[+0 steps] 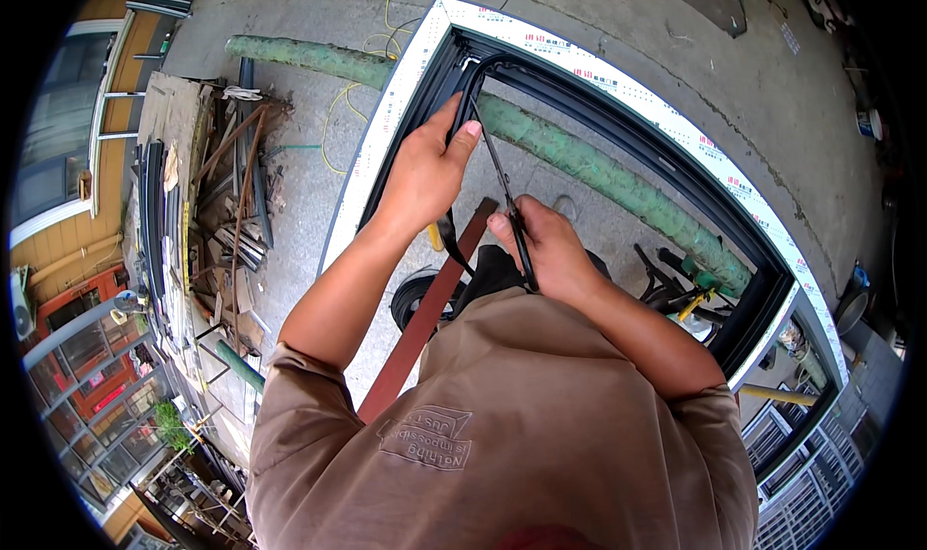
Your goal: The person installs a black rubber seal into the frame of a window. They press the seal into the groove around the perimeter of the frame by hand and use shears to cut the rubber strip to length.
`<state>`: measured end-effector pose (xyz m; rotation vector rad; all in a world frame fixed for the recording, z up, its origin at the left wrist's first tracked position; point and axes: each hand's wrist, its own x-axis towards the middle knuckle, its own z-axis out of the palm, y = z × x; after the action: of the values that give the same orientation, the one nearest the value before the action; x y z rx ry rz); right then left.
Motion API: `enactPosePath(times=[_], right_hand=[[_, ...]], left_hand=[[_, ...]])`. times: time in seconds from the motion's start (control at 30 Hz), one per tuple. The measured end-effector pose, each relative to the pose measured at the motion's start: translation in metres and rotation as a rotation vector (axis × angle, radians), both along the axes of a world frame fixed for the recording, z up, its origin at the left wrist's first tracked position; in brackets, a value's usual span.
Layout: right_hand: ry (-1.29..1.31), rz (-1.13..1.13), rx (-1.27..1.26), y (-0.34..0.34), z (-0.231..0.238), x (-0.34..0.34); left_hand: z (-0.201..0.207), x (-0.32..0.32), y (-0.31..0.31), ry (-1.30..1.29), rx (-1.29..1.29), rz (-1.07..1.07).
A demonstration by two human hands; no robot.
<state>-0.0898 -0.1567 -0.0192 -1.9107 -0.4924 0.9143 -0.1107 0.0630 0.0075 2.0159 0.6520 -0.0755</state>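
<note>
A large window frame point(394, 115) lies in front of me, its dark inner channels edged with white printed protective film. At its far left corner my left hand point(422, 171) is closed on a black rubber sealing strip point(450, 236). The strip loops around the corner, and its loose length hangs below that hand toward my lap. My right hand point(552, 249) grips the dark handles of a pair of scissors point(500, 171), inside the frame opening. The blades slant up and left, with their tips close to the left thumb and the strip. Whether the blades touch the strip, I cannot tell.
Green pipes point(618, 175) run beneath the frame. A reddish-brown bar point(415, 338) slants by my legs, near a black coil point(413, 299). Scrap bars and wood point(232, 193) are piled at left. Dark tools point(676, 270) lie below the frame at right; white grilles point(811, 482) stand lower right.
</note>
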Motion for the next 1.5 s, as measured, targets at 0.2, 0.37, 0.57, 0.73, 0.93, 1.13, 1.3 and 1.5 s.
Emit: enactPosePath(times=[0.2,0.37,0.57,0.73,0.93,1.13,1.3,1.5], right_hand=[[0.113,0.008,-0.003,0.002,0.007,0.001],[-0.063,0.055,-0.08,0.003,0.013,0.006],[-0.062,0.056,-0.095,0.003,0.017,0.008],[-0.053,0.072,-0.118,0.0,0.019,0.013],[-0.112,0.064,-0.106,0.0,0.009,0.011],[-0.108,0.081,-0.146,-0.004,0.008,0.018],[-0.117,0.129,-0.087,-0.036,0.023,0.044],[0.168,0.218,-0.153,-0.075,0.067,0.098]], left_hand=[[-0.004,-0.001,0.001,-0.002,0.021,-0.021],[0.001,0.0,0.0,0.01,0.052,-0.035],[0.008,0.001,-0.002,0.024,0.056,-0.02],[0.008,0.002,0.0,0.031,0.042,-0.022],[0.001,0.0,0.001,-0.002,0.099,-0.032],[-0.001,0.001,0.002,0.012,0.057,-0.007],[0.001,0.001,0.0,-0.077,0.153,-0.037],[0.013,0.0,-0.003,-0.181,0.242,-0.082]])
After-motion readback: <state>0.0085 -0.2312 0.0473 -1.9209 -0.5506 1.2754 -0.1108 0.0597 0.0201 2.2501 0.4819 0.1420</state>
